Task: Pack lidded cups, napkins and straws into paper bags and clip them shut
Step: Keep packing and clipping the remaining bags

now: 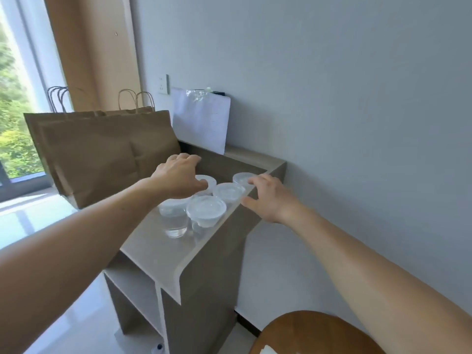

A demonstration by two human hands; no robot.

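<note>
Several clear plastic cups with lids (206, 211) stand grouped on a grey-brown counter (163, 249). Brown paper bags (102, 152) with twisted handles stand flat at the counter's far left end. My left hand (178, 176) hovers above the cups at the back of the group, fingers loosely curved, holding nothing. My right hand (265, 198) is over the counter's right edge with fingers spread, its fingertips near the far right cup (241, 178). Napkins, straws and clips cannot be picked out.
A white packet in clear wrap (201, 121) leans against the grey wall on a raised ledge. A wall socket (163, 84) sits above it. Open shelves (132, 284) lie under the counter. A round wooden seat (314, 333) is at the bottom right. A window is at the left.
</note>
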